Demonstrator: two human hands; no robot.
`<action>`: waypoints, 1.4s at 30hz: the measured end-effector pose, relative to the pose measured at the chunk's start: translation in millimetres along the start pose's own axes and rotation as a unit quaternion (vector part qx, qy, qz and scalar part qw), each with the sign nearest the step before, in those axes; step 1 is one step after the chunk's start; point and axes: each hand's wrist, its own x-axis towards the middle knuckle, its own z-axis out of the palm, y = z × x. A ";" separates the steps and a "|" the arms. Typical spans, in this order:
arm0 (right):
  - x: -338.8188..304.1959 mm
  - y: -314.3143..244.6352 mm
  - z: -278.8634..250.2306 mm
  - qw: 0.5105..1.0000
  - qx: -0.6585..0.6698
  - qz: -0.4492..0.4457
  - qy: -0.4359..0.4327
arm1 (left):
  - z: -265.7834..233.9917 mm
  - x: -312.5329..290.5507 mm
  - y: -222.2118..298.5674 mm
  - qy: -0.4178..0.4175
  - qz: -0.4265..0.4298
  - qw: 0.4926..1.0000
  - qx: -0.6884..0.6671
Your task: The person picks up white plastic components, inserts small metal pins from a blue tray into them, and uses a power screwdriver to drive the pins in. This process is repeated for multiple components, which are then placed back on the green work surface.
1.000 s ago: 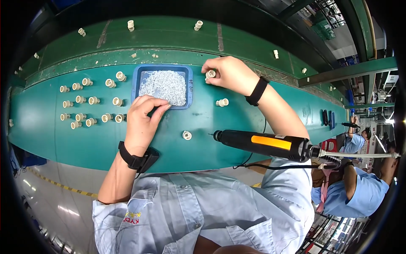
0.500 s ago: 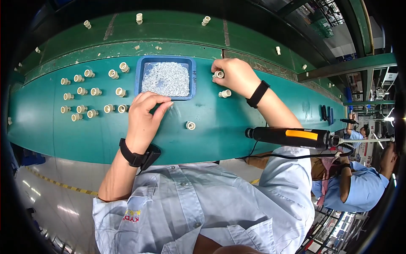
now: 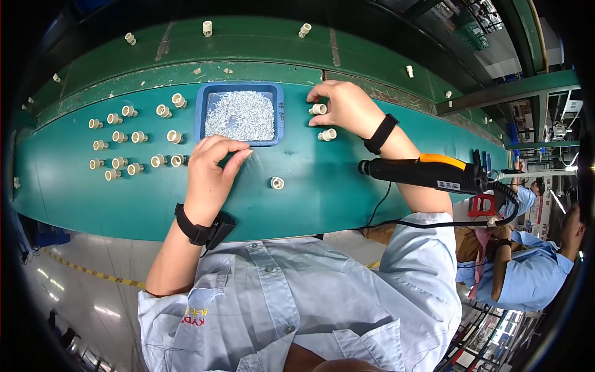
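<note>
My left hand (image 3: 214, 164) is at the near edge of a blue tray (image 3: 279, 133) filled with tiny silvery pin-like pieces (image 3: 245, 115). Its thumb and forefinger are pinched together; whatever they hold is too small to name. To the right of the tray, my right hand (image 3: 347, 108) has its thumb and forefinger spread around a small cream cylindrical fitting (image 3: 318, 109), with gaps on both sides. Just nearer to me lies a second cream fitting (image 3: 327, 134). Another fitting (image 3: 277, 183) stands alone in front of the tray, its round opening facing up.
Several more cream fittings (image 3: 139, 137) stand in loose rows left of the tray. Others, such as one fitting (image 3: 207, 28), are spaced along a green strip beyond the bench. A black-and-orange electric screwdriver (image 3: 427, 173) hangs over my right forearm, its cable trailing. Co-workers (image 3: 527, 266) are at the right.
My right forefinger and thumb have parted a little around the fitting. The screwdriver has swung slightly away from me. My left hand keeps its pinch in nearly the same place.
</note>
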 end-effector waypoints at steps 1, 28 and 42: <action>-1.1 1.0 -0.3 1.000 0.005 -0.006 0.010 | 0.1 -0.1 -0.4 -0.001 -0.001 1.000 0.000; -102.9 -130.9 -35.7 0.755 0.588 -0.122 0.264 | -2.0 -31.9 44.3 -0.107 -0.019 0.991 -0.075; -85.1 -166.4 -14.7 0.721 0.636 -0.161 0.222 | 8.6 -43.4 43.5 -0.134 0.010 0.984 -0.116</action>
